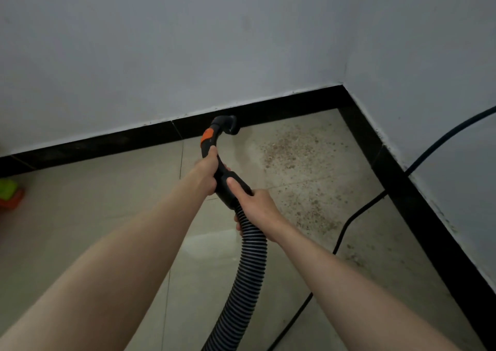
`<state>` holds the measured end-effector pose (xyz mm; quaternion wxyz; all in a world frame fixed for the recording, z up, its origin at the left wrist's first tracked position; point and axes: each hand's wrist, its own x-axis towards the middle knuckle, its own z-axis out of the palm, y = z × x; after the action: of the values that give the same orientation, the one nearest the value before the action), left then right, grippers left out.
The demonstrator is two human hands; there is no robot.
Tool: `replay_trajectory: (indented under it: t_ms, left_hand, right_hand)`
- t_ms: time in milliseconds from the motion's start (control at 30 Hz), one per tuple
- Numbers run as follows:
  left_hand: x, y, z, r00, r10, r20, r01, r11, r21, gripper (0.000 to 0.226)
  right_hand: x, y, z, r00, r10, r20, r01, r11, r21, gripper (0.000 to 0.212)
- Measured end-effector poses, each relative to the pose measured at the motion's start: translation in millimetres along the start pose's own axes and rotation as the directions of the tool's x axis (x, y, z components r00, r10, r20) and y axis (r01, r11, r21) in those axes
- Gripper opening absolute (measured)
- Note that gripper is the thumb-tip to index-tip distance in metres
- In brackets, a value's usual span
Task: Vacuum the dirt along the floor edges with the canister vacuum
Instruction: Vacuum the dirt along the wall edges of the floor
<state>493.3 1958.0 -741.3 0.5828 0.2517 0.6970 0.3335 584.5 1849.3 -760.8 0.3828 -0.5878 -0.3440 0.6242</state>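
Both grips curled round vacuum handle [225, 176], left hand [208, 172] ahead of right hand [253, 205], nozzle [228, 125] at baseboard [107, 144]

Count, head view: two hands, the left hand [208, 169] and the right hand [255, 205], both on one black vacuum handle [214, 149], centre frame. One ribbed hose [249, 264], lower centre; one black power cord [346, 224], right side. One patch of dirt [292, 149], centre right; one green-and-orange object [10, 193], left edge.

Head-worn view, angled down, close
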Motion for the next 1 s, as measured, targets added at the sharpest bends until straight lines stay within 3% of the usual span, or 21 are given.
replay_trajectory:
  t_ms: [400,633,833,1000]
  left_hand:
    - [82,-25,29,0.999,0.045,-0.007,-0.045,0.999,0.018,0.049]
    - [92,-45,48,0.994,0.104,-0.028,-0.101,0.990,0.099,0.047]
    - [84,-50,75,0.987,0.159,0.031,-0.162,0.970,0.182,0.040]
    - [86,-49,86,0.986,0.158,0.057,-0.167,0.955,0.244,0.047]
  right_hand:
    - [58,22,-13,0.999,0.016,-0.051,-0.018,0.999,-0.051,0.040]
    - [68,50,-25,0.992,0.070,-0.106,-0.069,0.997,0.021,0.037]
    - [66,61,-35,0.982,0.037,-0.185,-0.020,0.996,0.093,0.030]
    - [68,62,-43,0.977,0.049,-0.209,-0.023,0.992,0.125,0.029]
